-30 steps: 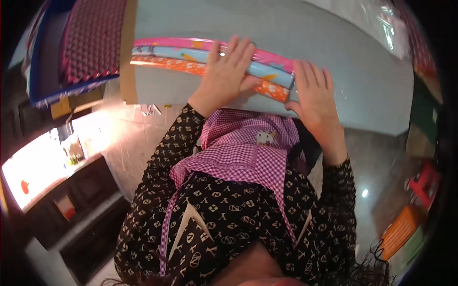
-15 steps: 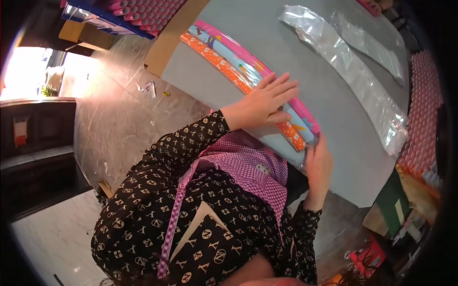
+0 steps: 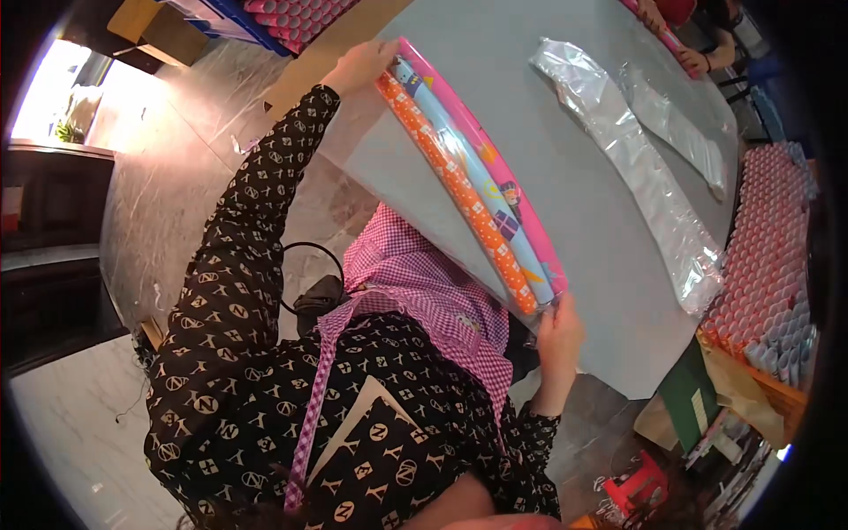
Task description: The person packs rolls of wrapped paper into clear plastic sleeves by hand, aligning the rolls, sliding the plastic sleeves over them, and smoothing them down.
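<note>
Wrapping-paper rolls [image 3: 484,187]: left hand [image 3: 362,67] closed around far end, right hand [image 3: 560,340] closed on near end; light, even pressure best keeps ends flush, uncrushed.

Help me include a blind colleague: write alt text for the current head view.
A person's left hand and right hand are at opposite ends of three patterned rolls, pink, light blue and orange, side by side at a gray table. Beyond lie shiny plastic pieces, with another person's hands at top right.
</note>
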